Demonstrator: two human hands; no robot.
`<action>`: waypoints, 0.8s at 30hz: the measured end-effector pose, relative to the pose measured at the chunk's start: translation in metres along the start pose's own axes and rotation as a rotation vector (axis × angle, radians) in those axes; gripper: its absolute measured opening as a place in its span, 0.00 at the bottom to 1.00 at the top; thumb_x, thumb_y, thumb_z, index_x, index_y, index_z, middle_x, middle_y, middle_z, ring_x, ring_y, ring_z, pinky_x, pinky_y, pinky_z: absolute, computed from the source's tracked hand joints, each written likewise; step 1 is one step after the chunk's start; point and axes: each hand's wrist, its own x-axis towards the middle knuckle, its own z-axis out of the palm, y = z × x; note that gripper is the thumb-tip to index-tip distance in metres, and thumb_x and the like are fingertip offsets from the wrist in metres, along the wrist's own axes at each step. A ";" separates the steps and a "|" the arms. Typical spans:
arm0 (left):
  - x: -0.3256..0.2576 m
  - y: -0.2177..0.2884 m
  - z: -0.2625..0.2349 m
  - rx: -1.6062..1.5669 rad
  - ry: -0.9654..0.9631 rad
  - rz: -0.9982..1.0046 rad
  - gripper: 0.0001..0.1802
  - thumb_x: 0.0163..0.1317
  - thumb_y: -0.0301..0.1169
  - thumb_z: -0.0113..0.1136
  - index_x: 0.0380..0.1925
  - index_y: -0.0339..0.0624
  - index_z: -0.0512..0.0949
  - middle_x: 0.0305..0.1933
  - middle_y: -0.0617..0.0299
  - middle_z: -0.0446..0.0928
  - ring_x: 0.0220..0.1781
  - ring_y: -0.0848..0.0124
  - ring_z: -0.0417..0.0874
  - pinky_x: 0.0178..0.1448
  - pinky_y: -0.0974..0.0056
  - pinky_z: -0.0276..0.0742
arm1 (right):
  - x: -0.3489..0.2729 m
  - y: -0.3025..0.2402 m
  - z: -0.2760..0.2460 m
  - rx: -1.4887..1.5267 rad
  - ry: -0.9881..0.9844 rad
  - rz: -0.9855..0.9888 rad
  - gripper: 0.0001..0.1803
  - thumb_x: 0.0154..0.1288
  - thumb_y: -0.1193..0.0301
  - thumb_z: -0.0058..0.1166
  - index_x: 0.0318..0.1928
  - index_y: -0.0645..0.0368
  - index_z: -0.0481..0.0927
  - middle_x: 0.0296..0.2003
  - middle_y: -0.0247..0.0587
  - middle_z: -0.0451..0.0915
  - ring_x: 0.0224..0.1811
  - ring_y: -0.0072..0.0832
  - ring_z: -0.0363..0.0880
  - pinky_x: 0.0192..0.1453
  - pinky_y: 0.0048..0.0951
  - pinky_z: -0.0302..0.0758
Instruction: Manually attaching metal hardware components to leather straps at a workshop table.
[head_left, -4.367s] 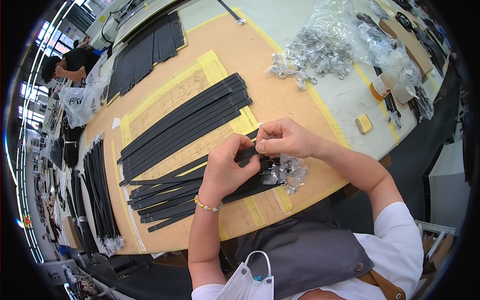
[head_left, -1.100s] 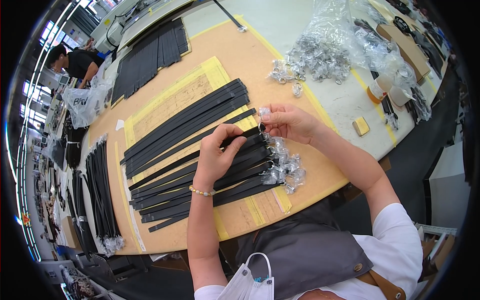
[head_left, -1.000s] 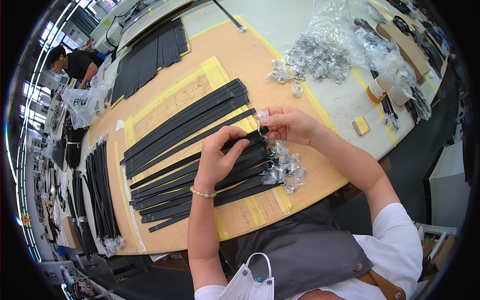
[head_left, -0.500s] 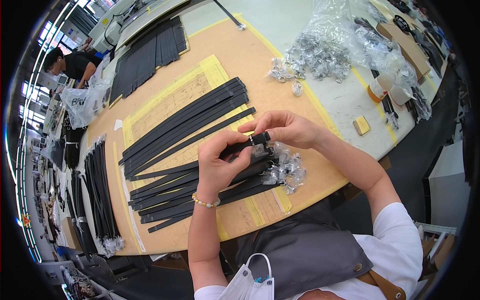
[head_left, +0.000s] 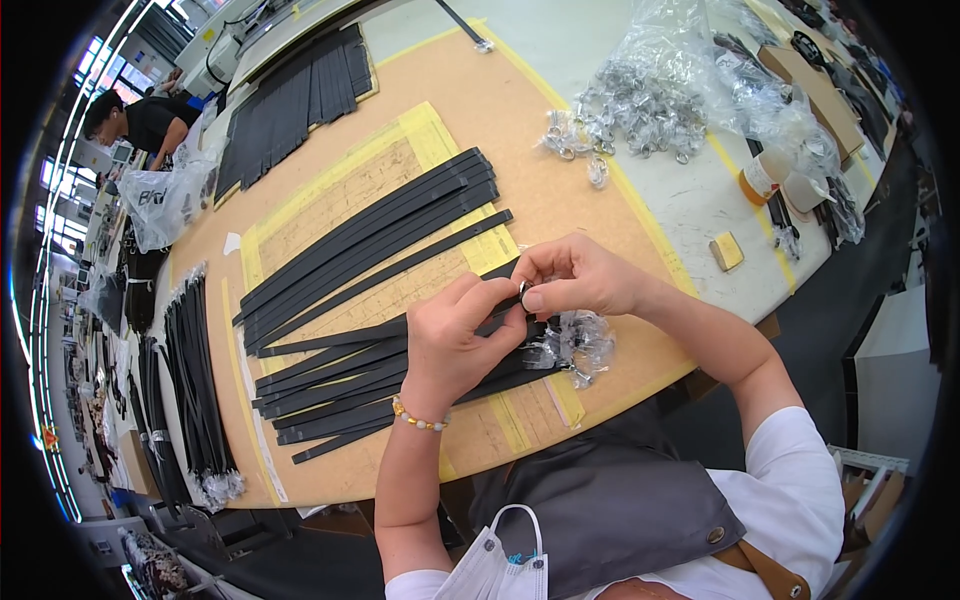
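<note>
My left hand [head_left: 462, 325], with a beaded bracelet at its wrist, pinches the end of a black strap [head_left: 370, 334], which trails off to the left over the table. Against its fingertips, my right hand [head_left: 580, 276] is closed on the same strap end. A small shiny metal piece [head_left: 522, 290] shows between the fingers; its exact shape is mostly hidden. Beneath both hands lie several black straps [head_left: 340, 405] whose right ends carry hardware in clear plastic wrap [head_left: 580, 345]. Just beyond, a fanned stack of plain black straps [head_left: 380, 230] rests on the board.
Wrapped metal clasps [head_left: 650, 110] are heaped at the back right, near an orange-labelled bottle [head_left: 762, 178] and a yellow block [head_left: 726, 251]. Finished-looking strap bundles [head_left: 200, 390] lie at left. Another strap stack [head_left: 295, 110] is at the back. Another person [head_left: 150, 125] sits far left.
Both hands have drawn closer together and tilted. The strap end and its metal piece, visible between them before, are now mostly covered by the fingers.
</note>
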 end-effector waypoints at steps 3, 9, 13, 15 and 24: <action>-0.001 -0.002 0.003 0.062 -0.072 0.019 0.11 0.49 0.24 0.73 0.35 0.46 0.85 0.24 0.65 0.78 0.23 0.73 0.81 0.27 0.68 0.76 | -0.001 0.003 0.008 -0.160 0.093 -0.034 0.11 0.66 0.67 0.66 0.40 0.63 0.84 0.31 0.30 0.82 0.33 0.14 0.77 0.37 0.20 0.73; -0.001 0.002 0.003 -0.068 -0.117 -0.219 0.14 0.51 0.24 0.74 0.38 0.42 0.82 0.28 0.67 0.80 0.29 0.80 0.80 0.32 0.73 0.77 | -0.002 0.000 0.003 -0.125 0.121 0.020 0.11 0.66 0.66 0.65 0.36 0.63 0.84 0.27 0.29 0.81 0.31 0.13 0.76 0.35 0.20 0.72; -0.001 -0.001 0.000 -0.152 -0.181 -0.280 0.14 0.52 0.25 0.74 0.39 0.39 0.80 0.32 0.64 0.82 0.35 0.78 0.84 0.35 0.71 0.82 | -0.002 -0.001 0.001 -0.115 0.082 0.055 0.12 0.67 0.64 0.65 0.36 0.62 0.84 0.27 0.29 0.80 0.30 0.14 0.76 0.34 0.19 0.73; -0.001 0.000 -0.001 -0.170 -0.202 -0.315 0.14 0.53 0.25 0.73 0.39 0.37 0.80 0.34 0.61 0.84 0.37 0.73 0.87 0.38 0.68 0.86 | -0.002 0.000 0.000 -0.105 0.078 0.063 0.13 0.68 0.64 0.65 0.37 0.62 0.83 0.28 0.29 0.80 0.30 0.14 0.75 0.34 0.19 0.73; 0.000 -0.003 -0.001 -0.188 -0.236 -0.344 0.13 0.54 0.24 0.72 0.38 0.36 0.80 0.36 0.61 0.84 0.39 0.74 0.87 0.39 0.70 0.86 | 0.000 0.004 -0.001 -0.084 0.049 0.047 0.13 0.69 0.64 0.65 0.39 0.61 0.82 0.29 0.28 0.80 0.30 0.13 0.75 0.35 0.19 0.72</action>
